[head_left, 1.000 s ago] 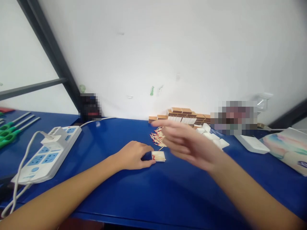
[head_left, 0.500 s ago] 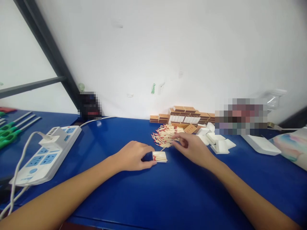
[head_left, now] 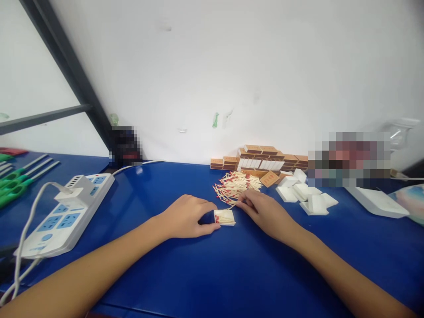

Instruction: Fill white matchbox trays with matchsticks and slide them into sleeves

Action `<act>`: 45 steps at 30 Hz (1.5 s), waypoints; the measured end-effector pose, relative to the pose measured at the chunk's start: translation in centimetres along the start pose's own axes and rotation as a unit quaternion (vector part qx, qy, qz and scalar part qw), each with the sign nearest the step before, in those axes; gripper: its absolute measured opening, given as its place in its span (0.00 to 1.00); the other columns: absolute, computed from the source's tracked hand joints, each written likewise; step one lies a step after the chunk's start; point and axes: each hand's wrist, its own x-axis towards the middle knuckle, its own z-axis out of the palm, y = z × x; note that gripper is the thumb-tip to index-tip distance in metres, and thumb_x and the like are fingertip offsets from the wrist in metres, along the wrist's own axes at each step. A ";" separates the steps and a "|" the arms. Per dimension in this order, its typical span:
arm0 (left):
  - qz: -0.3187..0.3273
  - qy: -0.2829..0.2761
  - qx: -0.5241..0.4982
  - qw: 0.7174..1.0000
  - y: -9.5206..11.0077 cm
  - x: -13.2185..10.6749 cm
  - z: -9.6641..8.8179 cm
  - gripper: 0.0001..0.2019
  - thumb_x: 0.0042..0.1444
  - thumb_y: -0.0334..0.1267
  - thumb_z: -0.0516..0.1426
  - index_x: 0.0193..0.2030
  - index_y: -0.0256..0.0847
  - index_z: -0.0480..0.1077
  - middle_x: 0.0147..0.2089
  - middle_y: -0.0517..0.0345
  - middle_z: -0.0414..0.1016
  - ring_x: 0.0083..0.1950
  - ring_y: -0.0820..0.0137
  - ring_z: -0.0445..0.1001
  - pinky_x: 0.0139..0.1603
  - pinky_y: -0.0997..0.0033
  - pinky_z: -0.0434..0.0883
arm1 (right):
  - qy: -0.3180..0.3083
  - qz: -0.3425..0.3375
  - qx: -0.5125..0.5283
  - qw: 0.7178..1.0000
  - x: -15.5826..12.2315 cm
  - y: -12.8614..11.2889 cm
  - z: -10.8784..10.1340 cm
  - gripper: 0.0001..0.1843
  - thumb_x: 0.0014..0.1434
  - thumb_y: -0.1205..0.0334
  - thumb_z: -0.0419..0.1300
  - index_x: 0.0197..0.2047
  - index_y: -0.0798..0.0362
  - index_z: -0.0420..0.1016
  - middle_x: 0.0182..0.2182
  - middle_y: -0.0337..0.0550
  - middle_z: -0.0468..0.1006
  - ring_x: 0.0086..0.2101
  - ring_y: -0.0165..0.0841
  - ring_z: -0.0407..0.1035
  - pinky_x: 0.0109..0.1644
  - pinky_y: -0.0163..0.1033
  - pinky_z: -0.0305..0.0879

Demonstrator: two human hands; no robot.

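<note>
- Far left on the desk (head_left: 185, 274), I see green-handled tools (head_left: 20, 181), then a white power strip (head_left: 68, 216).
- My left hand (head_left: 187, 216) has its grip around the left end of a small white tray (head_left: 225, 216) holding several red-tipped matches.
- Just behind the tray, a match pile (head_left: 233, 187) spreads before stacked matchboxes (head_left: 265, 154).
- My right hand (head_left: 265, 212) reaches a loose match (head_left: 228, 206); I can't tell whether its grip pinches it.
- Further right, white trays (head_left: 304, 192) lie heaped.

Open near tabletop (head_left: 212, 269), match heap (head_left: 236, 186) blocking beyond
</note>
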 end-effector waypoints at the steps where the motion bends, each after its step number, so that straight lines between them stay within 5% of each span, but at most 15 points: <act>1: 0.000 0.000 0.000 1.000 0.0 0.0 0.0 0.13 0.65 0.49 0.60 0.47 0.43 0.77 0.36 0.61 0.80 0.33 0.70 0.77 0.32 0.70 0.62 | 0.003 0.000 0.000 1.000 0.0 0.1 0.0 0.12 0.73 0.56 0.53 0.39 0.51 0.71 0.34 0.43 0.76 0.32 0.35 0.69 0.36 0.39 0.61; 11: -0.008 0.001 -0.007 1.000 -0.1 0.1 0.0 0.14 0.65 0.49 0.59 0.49 0.43 0.77 0.34 0.61 0.79 0.31 0.70 0.75 0.32 0.71 0.61 | 0.036 -0.016 0.049 0.998 -0.3 -0.4 -0.9 0.13 0.73 0.55 0.53 0.37 0.50 0.70 0.31 0.42 0.73 0.30 0.34 0.66 0.36 0.39 0.61; 19: -0.012 0.006 -0.007 1.000 0.0 0.2 0.1 0.14 0.65 0.49 0.59 0.47 0.42 0.77 0.30 0.62 0.76 0.29 0.71 0.73 0.30 0.71 0.63 | -0.024 -0.063 0.090 0.994 -1.4 -3.2 0.7 0.11 0.74 0.56 0.53 0.41 0.50 0.72 0.33 0.42 0.75 0.30 0.33 0.66 0.35 0.38 0.61; 33: 0.002 -0.001 0.002 1.000 0.0 0.2 0.0 0.14 0.66 0.49 0.58 0.47 0.42 0.77 0.32 0.61 0.76 0.31 0.71 0.74 0.32 0.71 0.63 | -0.022 -0.067 0.072 0.995 -1.7 -3.1 0.3 0.07 0.72 0.57 0.57 0.47 0.49 0.74 0.34 0.41 0.74 0.31 0.33 0.67 0.35 0.38 0.61; 45: 0.000 -0.007 0.003 1.000 -0.2 0.2 0.1 0.14 0.66 0.49 0.59 0.48 0.42 0.78 0.33 0.60 0.78 0.32 0.70 0.75 0.32 0.72 0.61 | -0.064 -0.077 0.085 0.991 -1.8 -2.6 0.4 0.09 0.73 0.58 0.56 0.39 0.50 0.71 0.35 0.42 0.77 0.33 0.34 0.69 0.37 0.39 0.62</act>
